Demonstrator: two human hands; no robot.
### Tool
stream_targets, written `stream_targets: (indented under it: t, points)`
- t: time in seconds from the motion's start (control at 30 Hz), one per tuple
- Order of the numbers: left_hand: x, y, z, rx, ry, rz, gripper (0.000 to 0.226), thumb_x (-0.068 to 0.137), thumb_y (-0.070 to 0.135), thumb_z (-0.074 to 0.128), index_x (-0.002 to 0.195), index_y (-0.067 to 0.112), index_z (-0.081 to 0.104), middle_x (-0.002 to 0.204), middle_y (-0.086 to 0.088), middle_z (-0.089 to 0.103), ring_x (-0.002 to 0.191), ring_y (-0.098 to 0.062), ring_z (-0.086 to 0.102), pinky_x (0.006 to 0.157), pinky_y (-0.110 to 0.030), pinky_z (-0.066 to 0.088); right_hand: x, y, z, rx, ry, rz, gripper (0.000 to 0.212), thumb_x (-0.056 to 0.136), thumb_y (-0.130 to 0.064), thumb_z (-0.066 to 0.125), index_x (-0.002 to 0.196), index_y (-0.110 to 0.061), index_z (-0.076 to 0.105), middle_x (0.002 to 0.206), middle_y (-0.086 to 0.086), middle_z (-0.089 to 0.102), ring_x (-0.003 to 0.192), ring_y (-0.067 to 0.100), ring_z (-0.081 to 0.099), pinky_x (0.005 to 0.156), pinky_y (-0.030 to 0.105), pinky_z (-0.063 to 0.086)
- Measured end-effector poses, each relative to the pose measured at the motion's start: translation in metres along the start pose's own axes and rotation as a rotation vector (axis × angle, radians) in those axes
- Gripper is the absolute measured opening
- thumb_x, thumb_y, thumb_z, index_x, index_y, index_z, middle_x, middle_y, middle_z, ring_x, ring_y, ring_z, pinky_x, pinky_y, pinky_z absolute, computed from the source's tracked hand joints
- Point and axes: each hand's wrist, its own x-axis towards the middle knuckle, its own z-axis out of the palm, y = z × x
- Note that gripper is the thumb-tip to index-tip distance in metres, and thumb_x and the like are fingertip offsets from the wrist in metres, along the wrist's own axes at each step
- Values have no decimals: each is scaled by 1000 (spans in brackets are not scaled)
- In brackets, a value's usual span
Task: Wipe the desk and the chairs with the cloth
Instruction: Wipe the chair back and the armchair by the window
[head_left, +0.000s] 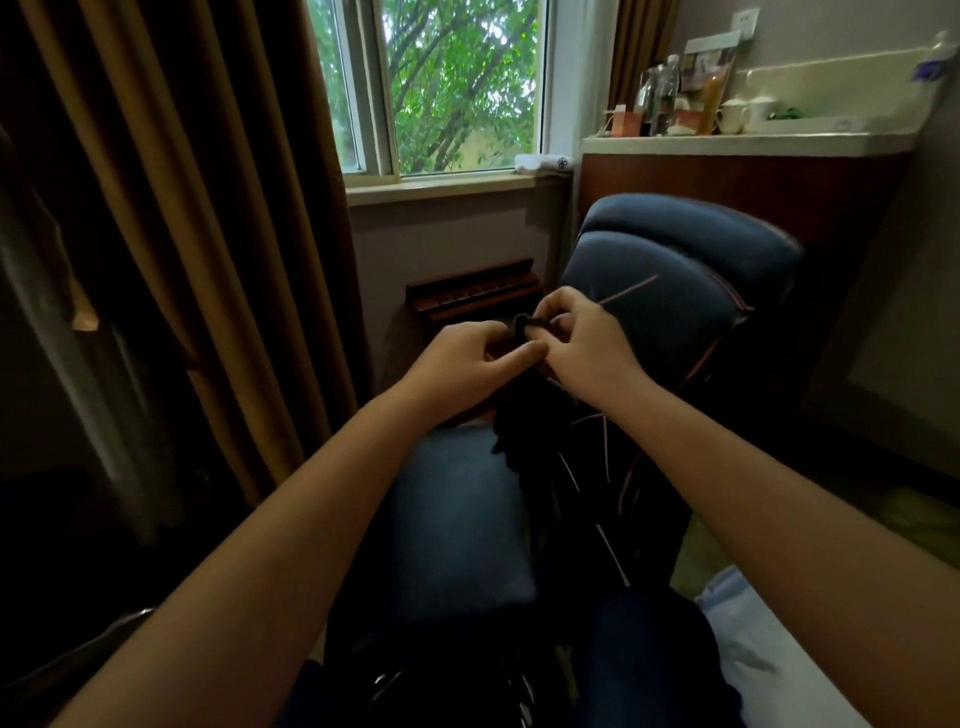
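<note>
A dark cloth (524, 415) hangs in front of me over a blue padded chair (675, 280). My left hand (467, 364) and my right hand (582, 338) meet at its top edge, both pinching the bunched fabric between thumb and fingers. The cloth drapes down over the chair's seat (457, 519), with thin pale stripes showing on the dark fabric lower down. The chair's backrest rises behind my right hand.
A window (447, 88) with a sill is straight ahead, brown curtains (208, 208) to the left. A wooden rack (472, 293) stands under the sill. At the right, a counter (737, 143) carries bottles, cups and boxes. A pale bed edge (769, 660) shows at lower right.
</note>
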Motion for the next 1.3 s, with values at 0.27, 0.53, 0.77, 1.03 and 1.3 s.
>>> stream_targets:
  t: [0.27, 0.53, 0.77, 1.03, 1.3]
  points:
    - [5, -38, -2, 12, 3, -114, 11, 94, 16, 60, 104, 16, 62, 93, 1, 67, 83, -10, 64, 72, -26, 55, 4, 30, -12, -379, -58, -102, 26, 91, -10, 60, 115, -20, 60, 104, -2, 65, 92, 16, 64, 80, 33, 55]
    - [4, -66, -21, 0, 88, -172, 8, 96, 19, 58, 101, 24, 63, 96, 3, 65, 88, -11, 63, 77, -27, 55, 11, 59, 0, -434, 14, -39, 25, 92, -6, 55, 112, -14, 69, 105, 4, 68, 85, 8, 55, 73, 22, 42]
    - [-4, -126, -13, 131, 97, -258, 12, 95, 21, 61, 103, 21, 69, 97, 4, 67, 96, -13, 63, 85, -32, 54, 17, 94, 44, -404, -10, 24, 22, 94, -17, 55, 109, -24, 70, 92, -4, 70, 70, 8, 57, 54, 19, 39]
    - [-23, -203, 46, 92, -63, -388, 13, 93, 15, 62, 102, 17, 72, 92, 5, 66, 89, -9, 60, 78, -21, 44, 10, 170, 114, -479, -215, 159, 20, 90, -16, 55, 103, -23, 69, 95, 8, 64, 78, 27, 62, 64, 30, 48]
    - [-84, -289, 146, 19, -179, -603, 16, 93, 17, 62, 105, 13, 73, 103, -2, 71, 99, -16, 64, 88, -28, 48, -39, 267, 179, -466, -324, 449, 20, 93, -17, 53, 102, -25, 69, 102, 4, 66, 89, 21, 63, 71, 25, 44]
